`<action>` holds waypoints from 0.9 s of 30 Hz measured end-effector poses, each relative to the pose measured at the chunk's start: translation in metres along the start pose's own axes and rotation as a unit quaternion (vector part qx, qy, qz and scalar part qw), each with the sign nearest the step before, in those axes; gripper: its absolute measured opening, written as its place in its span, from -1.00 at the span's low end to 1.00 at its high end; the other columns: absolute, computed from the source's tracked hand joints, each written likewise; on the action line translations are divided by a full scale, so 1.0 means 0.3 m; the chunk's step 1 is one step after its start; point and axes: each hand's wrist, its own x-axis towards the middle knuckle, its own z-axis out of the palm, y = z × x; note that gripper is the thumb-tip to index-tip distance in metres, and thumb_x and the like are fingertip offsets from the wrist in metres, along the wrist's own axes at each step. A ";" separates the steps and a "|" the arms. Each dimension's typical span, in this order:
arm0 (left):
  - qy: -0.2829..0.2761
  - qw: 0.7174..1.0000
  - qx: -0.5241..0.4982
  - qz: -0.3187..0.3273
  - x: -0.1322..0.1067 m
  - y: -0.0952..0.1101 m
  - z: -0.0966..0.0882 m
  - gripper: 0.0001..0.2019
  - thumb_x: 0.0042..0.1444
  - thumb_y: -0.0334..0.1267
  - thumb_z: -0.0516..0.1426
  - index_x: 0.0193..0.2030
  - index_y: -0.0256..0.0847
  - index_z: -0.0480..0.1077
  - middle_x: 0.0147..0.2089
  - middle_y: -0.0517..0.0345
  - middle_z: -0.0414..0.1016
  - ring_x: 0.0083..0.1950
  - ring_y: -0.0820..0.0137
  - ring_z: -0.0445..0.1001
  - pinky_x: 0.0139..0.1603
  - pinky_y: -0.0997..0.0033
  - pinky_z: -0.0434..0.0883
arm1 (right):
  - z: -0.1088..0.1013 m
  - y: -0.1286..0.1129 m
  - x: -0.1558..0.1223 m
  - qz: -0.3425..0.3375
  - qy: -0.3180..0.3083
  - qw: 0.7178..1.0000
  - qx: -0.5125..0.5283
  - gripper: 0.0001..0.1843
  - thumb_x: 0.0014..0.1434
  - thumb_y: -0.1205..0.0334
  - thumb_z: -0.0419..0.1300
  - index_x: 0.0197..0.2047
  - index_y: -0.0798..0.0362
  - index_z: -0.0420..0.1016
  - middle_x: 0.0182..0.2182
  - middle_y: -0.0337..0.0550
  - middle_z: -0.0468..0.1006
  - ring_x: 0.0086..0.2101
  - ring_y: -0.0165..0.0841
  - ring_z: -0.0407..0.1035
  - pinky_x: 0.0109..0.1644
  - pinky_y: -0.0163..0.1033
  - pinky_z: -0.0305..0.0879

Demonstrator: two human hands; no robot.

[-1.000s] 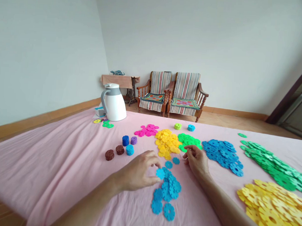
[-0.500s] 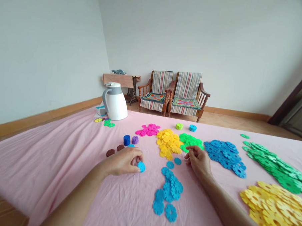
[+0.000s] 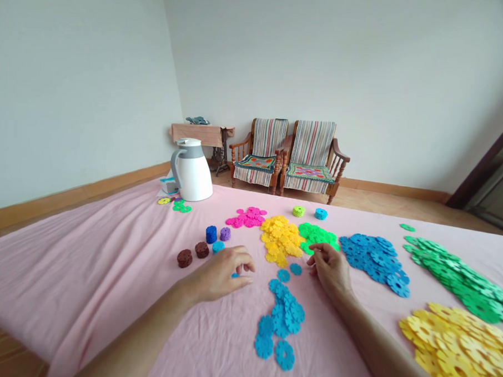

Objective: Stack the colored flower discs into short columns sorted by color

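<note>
My left hand (image 3: pixel 227 272) is over the middle of the cloth, thumb and fingers apart, nothing gripped between the tips. A light blue flower-shaped disc (image 3: pixel 235 275) shows partly in the gap behind its thumb, mostly hidden. Just beyond the knuckles is a light blue stack (image 3: pixel 218 246). My right hand (image 3: pixel 329 269) rests beside the bright green pile (image 3: pixel 318 236), fingers loosely bent and no piece visible in them. Between the hands lie loose light blue discs (image 3: pixel 286 312), with a yellow pile (image 3: pixel 280 237) farther back.
Brown stacks (image 3: pixel 184 258), a dark blue stack (image 3: pixel 211 234) and a purple stack (image 3: pixel 225 234) stand left. A white jug (image 3: pixel 196 175) is at the back left. Pink discs (image 3: pixel 247 216) lie behind. Rightward spread blue (image 3: pixel 373 260), green (image 3: pixel 460 275) and large yellow piles (image 3: pixel 461 348).
My left hand has let go of the light blue disc and moved right, its fingers spreading. More of the brown and light blue stacks shows. My right hand has barely moved.
</note>
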 end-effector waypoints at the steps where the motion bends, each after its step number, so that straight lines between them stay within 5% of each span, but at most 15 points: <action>1: 0.001 1.000 -0.007 0.017 0.006 0.015 0.019 -0.85 0.07 -0.35 0.11 -0.20 -0.22 0.42 -0.22 0.14 0.38 -0.28 0.43 0.36 -0.23 0.47 0.29 | 0.000 0.002 0.000 -0.001 -0.001 1.000 0.001 -0.71 0.01 0.07 -0.01 -0.31 0.07 0.38 -0.63 -0.26 0.48 -0.72 -0.43 0.30 -0.63 -0.35 0.20; 7: -0.004 0.996 0.011 0.091 0.047 0.073 0.116 -0.73 0.09 -0.34 0.12 -0.04 -0.16 0.38 -0.12 0.07 0.37 -0.03 0.30 0.30 0.02 0.31 0.26 | 0.001 0.005 0.003 -0.002 -0.005 1.000 0.006 -0.71 0.00 0.06 -0.01 -0.32 0.06 0.38 -0.64 -0.27 0.48 -0.72 -0.42 0.31 -0.62 -0.34 0.21; 15: -0.016 0.998 0.002 0.067 0.092 0.063 0.134 -0.76 -0.06 -0.34 0.21 -0.19 -0.19 0.39 -0.22 0.13 0.37 -0.11 0.30 0.32 -0.10 0.37 0.29 | 0.004 0.010 0.003 -0.001 -0.005 1.000 0.010 -0.72 0.01 0.06 -0.01 -0.32 0.06 0.37 -0.64 -0.27 0.47 -0.73 -0.43 0.30 -0.64 -0.35 0.20; 23: 0.014 1.000 -0.002 0.007 0.035 0.006 0.026 -0.79 -0.14 -0.35 0.18 -0.29 -0.22 0.34 -0.28 0.19 0.33 -0.27 0.41 0.31 -0.27 0.48 0.27 | 0.002 0.003 -0.001 0.003 -0.005 1.000 0.006 -0.71 0.00 0.05 0.00 -0.33 0.06 0.38 -0.65 -0.26 0.48 -0.73 -0.41 0.31 -0.64 -0.34 0.21; 27: -0.020 0.999 0.015 -0.041 -0.012 -0.044 -0.046 -0.82 -0.13 -0.33 0.16 -0.30 -0.22 0.37 -0.29 0.20 0.35 -0.29 0.41 0.31 -0.26 0.46 0.25 | 0.001 -0.010 -0.010 -0.004 -0.003 1.000 0.012 -0.72 0.03 0.07 -0.01 -0.32 0.06 0.39 -0.63 -0.27 0.49 -0.71 -0.42 0.31 -0.61 -0.34 0.23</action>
